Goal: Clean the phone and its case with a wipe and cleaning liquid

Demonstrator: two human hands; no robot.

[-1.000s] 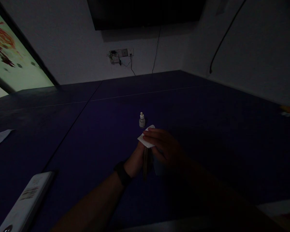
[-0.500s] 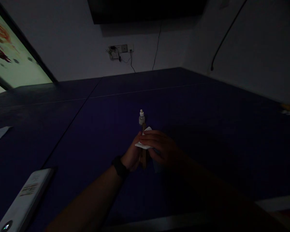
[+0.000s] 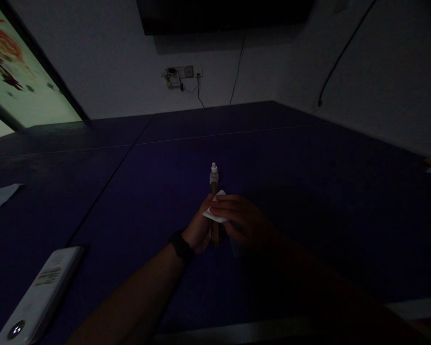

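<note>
My left hand (image 3: 200,229), with a dark band on its wrist, is closed around a narrow brown bar (image 3: 216,235) that looks like wood. My right hand (image 3: 242,216) presses a folded white cloth or wipe (image 3: 215,213) onto the bar's upper side, fingers over the cloth. The bar's middle is hidden under the cloth and fingers. Just beyond the bar's far end stands a small clear dropper bottle (image 3: 214,176) with a white cap, upright. Below my right hand lies a dark flat piece (image 3: 238,248), mostly in shadow, too dim to name.
The dim scene has a dark blue table (image 3: 158,182) with seams. A long white device (image 3: 39,294) with a lit round display lies at the lower left, and a paper sheet (image 3: 0,199) at the left edge. Sockets with cables (image 3: 182,76) are on the far wall beneath a dark screen (image 3: 226,17).
The whole view has shifted slightly. The bar's far end now overlaps the lower part of the bottle and looks turned a little. Both hands keep nearly the same hold.
</note>
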